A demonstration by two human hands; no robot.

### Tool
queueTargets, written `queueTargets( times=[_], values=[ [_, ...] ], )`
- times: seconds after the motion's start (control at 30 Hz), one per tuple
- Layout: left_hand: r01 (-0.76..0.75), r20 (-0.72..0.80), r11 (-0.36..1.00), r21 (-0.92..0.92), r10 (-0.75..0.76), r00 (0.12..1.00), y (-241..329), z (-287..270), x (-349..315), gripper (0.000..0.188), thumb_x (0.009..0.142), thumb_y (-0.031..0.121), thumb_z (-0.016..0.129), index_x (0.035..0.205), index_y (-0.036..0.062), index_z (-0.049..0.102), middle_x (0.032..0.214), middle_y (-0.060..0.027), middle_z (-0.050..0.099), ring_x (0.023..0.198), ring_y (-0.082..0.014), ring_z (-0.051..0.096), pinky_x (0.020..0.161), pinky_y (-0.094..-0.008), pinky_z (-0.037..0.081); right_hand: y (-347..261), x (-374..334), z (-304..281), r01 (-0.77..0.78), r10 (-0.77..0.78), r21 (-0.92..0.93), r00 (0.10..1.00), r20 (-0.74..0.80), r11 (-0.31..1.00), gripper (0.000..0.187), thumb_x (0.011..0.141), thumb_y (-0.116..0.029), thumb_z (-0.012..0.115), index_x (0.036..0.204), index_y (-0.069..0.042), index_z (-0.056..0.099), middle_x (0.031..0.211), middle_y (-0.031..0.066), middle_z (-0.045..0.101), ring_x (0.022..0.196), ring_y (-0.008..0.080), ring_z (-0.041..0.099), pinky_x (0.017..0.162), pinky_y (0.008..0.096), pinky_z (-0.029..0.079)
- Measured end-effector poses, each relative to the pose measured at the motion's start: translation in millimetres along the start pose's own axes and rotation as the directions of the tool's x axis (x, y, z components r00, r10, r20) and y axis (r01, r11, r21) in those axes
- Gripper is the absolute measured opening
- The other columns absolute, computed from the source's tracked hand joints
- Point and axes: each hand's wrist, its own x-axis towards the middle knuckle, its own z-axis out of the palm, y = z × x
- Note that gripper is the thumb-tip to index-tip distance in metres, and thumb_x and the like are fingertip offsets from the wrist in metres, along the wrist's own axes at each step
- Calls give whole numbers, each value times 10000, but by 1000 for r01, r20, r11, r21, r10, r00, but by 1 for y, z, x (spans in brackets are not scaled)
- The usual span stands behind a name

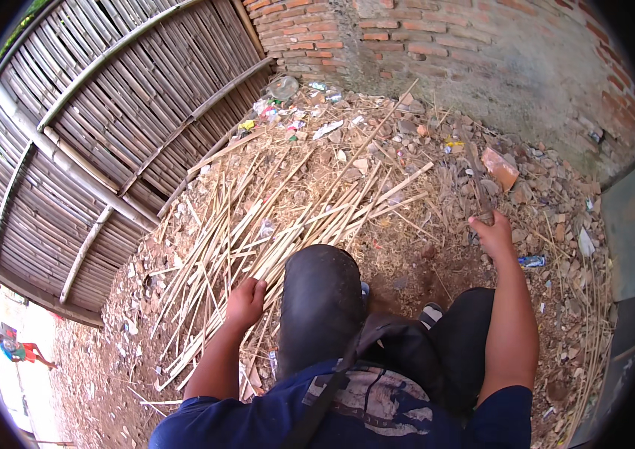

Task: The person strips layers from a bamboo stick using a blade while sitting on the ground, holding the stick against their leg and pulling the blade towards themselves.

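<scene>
Navy shirt [239,423] right up close, black strap [316,415] across it, dark knee [322,299] raised mid-view. Left hand [246,301] curled into a fist by the pale sticks [331,227]; whether it pinches one, I can't tell. Across to the right hand [492,230], closed round the near end of a dark tool [475,176] pointing toward the brick wall [474,56]. Sticks lie strewn between knee and bamboo fence [100,123].
</scene>
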Motion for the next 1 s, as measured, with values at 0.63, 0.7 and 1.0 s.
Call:
queueTargets(
  times=[0.63, 0.7, 1.0],
  values=[
    [-66, 423, 996, 51, 39, 906, 68, -37, -28, 469, 1039, 433, 481, 913, 8, 633, 857, -263, 671, 874, -470, 647, 796, -532, 493, -89, -59, 18, 367, -287, -247, 908, 306, 897, 310, 790, -236, 813, 967, -39, 652, 771, 146, 647, 725, 319, 640, 681, 420, 493],
    [-47, 432, 999, 27, 31, 901, 69, -34, -32, 460, 1039, 425, 482, 924, 4, 629, 877, -271, 671, 893, -472, 645, 805, -532, 486, -92, -62, 32, 430, -327, -235, 868, 373, 872, 289, 781, -235, 807, 950, -57, 653, 777, 156, 656, 738, 355, 650, 673, 438, 496],
    [-47, 345, 999, 26, 35, 938, 74, -23, -43, 362, 1032, 343, 520, 919, 14, 621, 824, -273, 660, 832, -495, 633, 744, -559, 475, -83, -72, 68, 600, -341, -331, 736, 585, 728, 308, 755, -310, 806, 952, -114, 673, 773, 168, 671, 766, 401, 666, 667, 503, 509]
  ],
)
